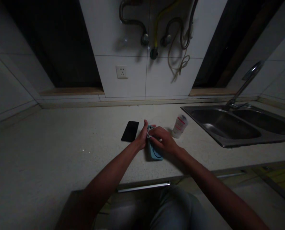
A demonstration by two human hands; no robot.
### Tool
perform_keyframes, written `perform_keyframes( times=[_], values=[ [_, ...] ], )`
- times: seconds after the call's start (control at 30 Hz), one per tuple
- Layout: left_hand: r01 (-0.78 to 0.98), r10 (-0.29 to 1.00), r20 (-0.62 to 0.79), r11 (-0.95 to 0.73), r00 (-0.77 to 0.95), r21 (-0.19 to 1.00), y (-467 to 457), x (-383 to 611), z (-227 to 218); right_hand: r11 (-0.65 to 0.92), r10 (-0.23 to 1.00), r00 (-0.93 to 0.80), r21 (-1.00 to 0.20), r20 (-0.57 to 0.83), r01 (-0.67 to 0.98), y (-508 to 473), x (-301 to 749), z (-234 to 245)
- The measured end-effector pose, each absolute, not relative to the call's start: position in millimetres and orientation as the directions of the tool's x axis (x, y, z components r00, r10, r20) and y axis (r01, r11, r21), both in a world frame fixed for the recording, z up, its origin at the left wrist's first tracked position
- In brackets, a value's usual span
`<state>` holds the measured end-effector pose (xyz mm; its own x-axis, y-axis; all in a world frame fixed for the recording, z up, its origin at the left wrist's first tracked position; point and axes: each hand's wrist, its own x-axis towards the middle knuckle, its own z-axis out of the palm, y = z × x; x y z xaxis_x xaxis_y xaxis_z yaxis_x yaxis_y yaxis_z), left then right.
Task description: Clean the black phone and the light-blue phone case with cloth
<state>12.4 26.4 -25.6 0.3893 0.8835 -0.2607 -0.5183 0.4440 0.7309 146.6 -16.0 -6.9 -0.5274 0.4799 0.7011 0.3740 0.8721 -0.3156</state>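
Observation:
A light blue phone case [154,153] lies flat on the pale countertop [61,143]. My left hand [142,137] rests against its left edge, fingers straight and pressed together along the side. Over the case's top end lies my right hand [163,139], its fingers curled and pinching something small and pale that I cannot make out. A black phone [130,131] lies face up just left of my left hand. A small white bottle [179,126] with a red label stands tilted to the right of my right hand.
A steel double sink [238,126] with a tap [246,83] fills the right side of the counter. A wall socket [121,72] and hanging hoses [178,44] are on the tiled wall behind. A drawer handle [143,187] shows below the counter edge.

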Motion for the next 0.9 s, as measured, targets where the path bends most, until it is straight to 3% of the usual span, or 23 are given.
perform_keyframes(
  times=[0.17, 0.3, 0.47, 0.67, 0.9],
  values=[
    [-0.512, 0.901, -0.286, 0.422, 0.325, 0.748, 25.6, 13.8, -21.1, 0.886, 0.463, -0.63, -0.295, 0.624, 0.359, -48.3, 153.5, -11.1],
    [-0.522, 0.903, -0.271, 0.416, 0.333, 0.744, 24.3, 14.3, -21.0, 0.835, 0.547, -0.659, -0.282, 0.516, 0.472, -65.6, 162.6, -17.7],
    [-0.5, 0.919, -0.278, 0.388, 0.281, 0.774, 24.7, 12.5, -18.9, 0.752, 0.651, -0.695, -0.383, 0.305, 0.537, -76.1, 179.5, -20.1],
    [-0.38, 0.927, -0.279, 0.359, 0.252, 0.852, 22.5, 13.6, -16.8, 0.495, 0.855, -0.5, -0.512, 0.141, 0.702, -81.3, 190.8, -22.3],
    [-0.234, 0.937, -0.229, 0.292, 0.263, 0.927, 23.2, 17.5, -25.4, 0.432, 0.888, -0.442, -0.56, 0.127, 0.707, -81.2, 181.4, -17.3]
  ],
)
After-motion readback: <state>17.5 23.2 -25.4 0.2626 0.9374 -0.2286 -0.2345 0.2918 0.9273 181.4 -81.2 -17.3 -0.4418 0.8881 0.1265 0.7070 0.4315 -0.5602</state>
